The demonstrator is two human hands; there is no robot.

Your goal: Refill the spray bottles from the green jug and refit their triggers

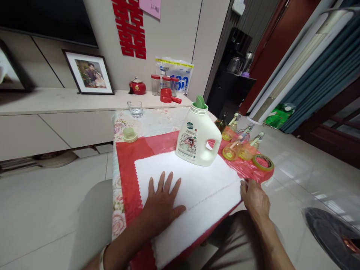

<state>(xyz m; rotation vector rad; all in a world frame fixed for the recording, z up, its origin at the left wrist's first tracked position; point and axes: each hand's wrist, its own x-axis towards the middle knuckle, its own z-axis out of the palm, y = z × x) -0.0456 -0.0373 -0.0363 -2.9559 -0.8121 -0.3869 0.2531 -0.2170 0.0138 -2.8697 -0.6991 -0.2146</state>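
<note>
My left hand (pixel 162 202) lies flat, fingers spread, on a white paper sheet (pixel 197 187) that covers a red cloth (pixel 129 165) on a small table. My right hand (pixel 254 198) rests at the sheet's right edge with its fingers curled at the edge; whether they grip it is hidden. A white detergent jug (pixel 197 137) with a green funnel (pixel 200 102) in its open mouth stands on the sheet's far side. Its pale green cap (pixel 130 134) lies at the table's left.
Several small yellow spray bottles (pixel 239 144) and a tape roll (pixel 263 162) sit at the table's right. An empty glass (pixel 135 108) stands at the far edge. Behind is a low cabinet (pixel 56 112) with a framed photo (pixel 89 73), red jars and a bag.
</note>
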